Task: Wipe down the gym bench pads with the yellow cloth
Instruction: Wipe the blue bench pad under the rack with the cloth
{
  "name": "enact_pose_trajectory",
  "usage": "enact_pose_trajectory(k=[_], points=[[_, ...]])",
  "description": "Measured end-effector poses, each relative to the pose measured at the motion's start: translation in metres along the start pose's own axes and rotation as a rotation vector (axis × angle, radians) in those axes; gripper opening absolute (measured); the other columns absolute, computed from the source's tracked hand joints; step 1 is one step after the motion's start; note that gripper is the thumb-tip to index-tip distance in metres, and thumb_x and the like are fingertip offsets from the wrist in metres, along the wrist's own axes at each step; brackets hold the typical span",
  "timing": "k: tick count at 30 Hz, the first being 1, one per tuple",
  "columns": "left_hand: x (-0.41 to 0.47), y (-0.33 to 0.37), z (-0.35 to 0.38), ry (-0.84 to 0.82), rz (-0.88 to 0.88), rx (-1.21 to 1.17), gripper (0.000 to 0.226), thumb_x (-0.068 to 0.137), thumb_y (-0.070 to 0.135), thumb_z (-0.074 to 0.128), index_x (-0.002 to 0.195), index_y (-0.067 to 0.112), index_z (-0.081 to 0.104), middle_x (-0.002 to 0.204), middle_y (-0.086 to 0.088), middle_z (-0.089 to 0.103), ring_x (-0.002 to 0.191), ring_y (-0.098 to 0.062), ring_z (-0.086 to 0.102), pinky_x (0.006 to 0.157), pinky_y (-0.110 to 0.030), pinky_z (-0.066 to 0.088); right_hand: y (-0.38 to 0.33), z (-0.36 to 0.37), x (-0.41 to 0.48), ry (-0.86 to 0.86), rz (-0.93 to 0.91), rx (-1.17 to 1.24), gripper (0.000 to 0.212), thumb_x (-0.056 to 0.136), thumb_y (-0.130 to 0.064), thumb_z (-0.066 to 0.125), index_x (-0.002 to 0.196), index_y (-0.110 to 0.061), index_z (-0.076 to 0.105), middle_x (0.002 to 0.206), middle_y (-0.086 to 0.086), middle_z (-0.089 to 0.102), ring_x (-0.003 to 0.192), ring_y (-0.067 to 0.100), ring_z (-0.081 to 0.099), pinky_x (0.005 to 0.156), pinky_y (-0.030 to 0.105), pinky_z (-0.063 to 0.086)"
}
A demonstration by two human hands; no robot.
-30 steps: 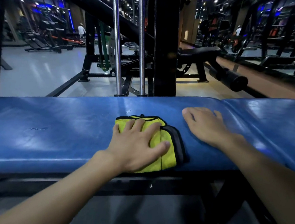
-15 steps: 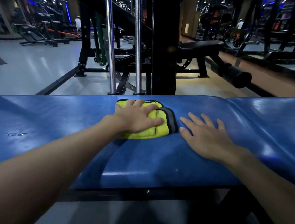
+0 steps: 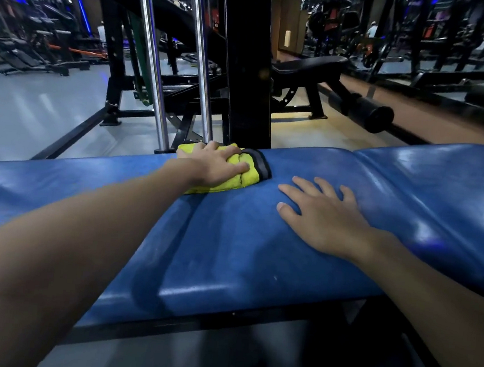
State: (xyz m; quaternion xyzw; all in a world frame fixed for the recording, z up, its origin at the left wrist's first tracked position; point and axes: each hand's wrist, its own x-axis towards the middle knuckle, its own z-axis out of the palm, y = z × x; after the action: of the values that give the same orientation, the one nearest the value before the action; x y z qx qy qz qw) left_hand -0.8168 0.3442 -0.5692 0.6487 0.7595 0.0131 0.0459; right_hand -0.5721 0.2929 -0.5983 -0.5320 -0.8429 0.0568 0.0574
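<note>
Left hand (image 3: pixel 213 166): palm down, fingers laid fairly flat, pressing on the yellow cloth (image 3: pixel 248 178).
Right hand (image 3: pixel 324 217): fingers spread, lying flat on the pad, holding nothing; near the cloth, not touching it.
Yellow cloth: folded, dark-edged, at the far edge of the long blue bench pad (image 3: pixel 228 255).
Second blue pad (image 3: pixel 439 186): adjoins on the right.
Behind: black upright post (image 3: pixel 251 67), chrome rods (image 3: pixel 150 58), black bench (image 3: pixel 309 65).

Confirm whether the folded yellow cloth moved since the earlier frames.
Yes: the folded yellow cloth slid across the blue padded bench from near edge to far edge.
</note>
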Motion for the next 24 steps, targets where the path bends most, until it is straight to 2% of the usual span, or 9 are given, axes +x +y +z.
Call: enact_pose_trajectory(k=[2,5,9,12,14,17,19,22,24], points=[[-0.013,-0.001,0.004,0.013,0.024,0.005,0.066,0.086,0.082,0.024,0.147,0.059,0.02,0.163,-0.002,0.021,0.151,-0.032,0.014,0.111,-0.071,0.013,0.0,-0.002,0.0,0.004,0.006,0.014,0.057,0.098,-0.06,0.017,0.153,-0.045,0.017,0.165,-0.013,0.007,0.152,0.018,-0.001,0.12,0.055,-0.002],[-0.043,-0.003,0.007,0.021,0.06,0.023,0.062,0.087,0.08,0.024,0.145,0.06,0.021,0.162,-0.002,0.022,0.15,-0.031,0.016,0.111,-0.068,0.016,-0.001,-0.003,-0.001,0.01,0.015,0.055,0.057,0.098,-0.061,0.022,0.153,-0.044,0.023,0.165,-0.015,0.011,0.152,0.016,0.002,0.12,0.054,-0.001],[-0.104,-0.006,0.012,0.035,0.119,0.04,0.071,0.077,0.083,0.015,0.144,0.06,0.021,0.162,0.001,0.023,0.149,-0.028,0.018,0.112,-0.066,0.019,-0.003,-0.009,-0.001,0.013,0.036,0.016,0.055,0.098,-0.061,0.027,0.15,-0.042,0.032,0.163,-0.012,0.021,0.151,0.02,0.011,0.117,0.058,-0.001],[-0.153,-0.01,0.014,0.026,0.14,0.035,0.075,0.073,0.083,0.009,0.144,0.061,0.018,0.163,0.004,0.02,0.15,-0.024,0.014,0.114,-0.065,0.016,-0.015,-0.02,-0.002,0.06,0.021,-0.087,0.049,0.1,-0.055,0.035,0.144,-0.035,0.045,0.153,-0.006,0.04,0.146,0.023,0.023,0.115,0.061,-0.002],[-0.184,-0.012,0.017,0.037,0.147,0.049,0.078,0.071,0.083,0.006,0.145,0.06,0.013,0.164,0.004,0.017,0.151,-0.021,0.01,0.115,-0.063,0.015,-0.028,-0.026,-0.001,0.128,-0.003,0.025,0.046,0.102,-0.048,0.037,0.143,-0.031,0.046,0.15,-0.005,0.045,0.143,0.022,0.029,0.117,0.058,0.004],[-0.218,-0.016,0.023,0.08,0.145,0.104,0.083,0.069,0.083,0.001,0.147,0.057,0.009,0.164,0.003,0.016,0.151,-0.022,0.009,0.116,-0.06,0.016,-0.049,-0.025,0.002,0.153,-0.063,0.198,0.049,0.103,-0.049,0.029,0.148,-0.031,0.04,0.153,-0.004,0.042,0.143,0.02,0.033,0.119,0.054,0.012],[-0.227,-0.017,0.025,0.1,0.132,0.112,0.083,0.069,0.083,0.001,0.148,0.056,0.009,0.164,0.003,0.017,0.151,-0.022,0.009,0.116,-0.06,0.016,-0.055,-0.017,0.002,0.101,-0.089,0.164,0.052,0.103,-0.051,0.025,0.15,-0.032,0.036,0.158,-0.006,0.035,0.148,0.019,0.024,0.119,0.055,0.009],[-0.221,-0.016,0.024,0.095,0.117,0.087,0.082,0.068,0.085,0.002,0.145,0.059,0.012,0.164,0.004,0.018,0.152,-0.021,0.009,0.115,-0.061,0.017,-0.049,-0.004,-0.001,-0.03,-0.078,0.064,0.055,0.102,-0.057,0.022,0.154,-0.039,0.025,0.165,-0.01,0.013,0.153,0.019,0.003,0.119,0.056,-0.003],[-0.209,-0.017,0.022,0.066,0.109,0.069,0.082,0.067,0.087,0.003,0.144,0.061,0.014,0.164,0.005,0.018,0.152,-0.022,0.009,0.115,-0.062,0.016,-0.045,0.0,-0.002,-0.085,-0.064,0.061,0.057,0.101,-0.06,0.019,0.154,-0.041,0.021,0.166,-0.012,0.006,0.153,0.019,-0.003,0.119,0.056,-0.006]])
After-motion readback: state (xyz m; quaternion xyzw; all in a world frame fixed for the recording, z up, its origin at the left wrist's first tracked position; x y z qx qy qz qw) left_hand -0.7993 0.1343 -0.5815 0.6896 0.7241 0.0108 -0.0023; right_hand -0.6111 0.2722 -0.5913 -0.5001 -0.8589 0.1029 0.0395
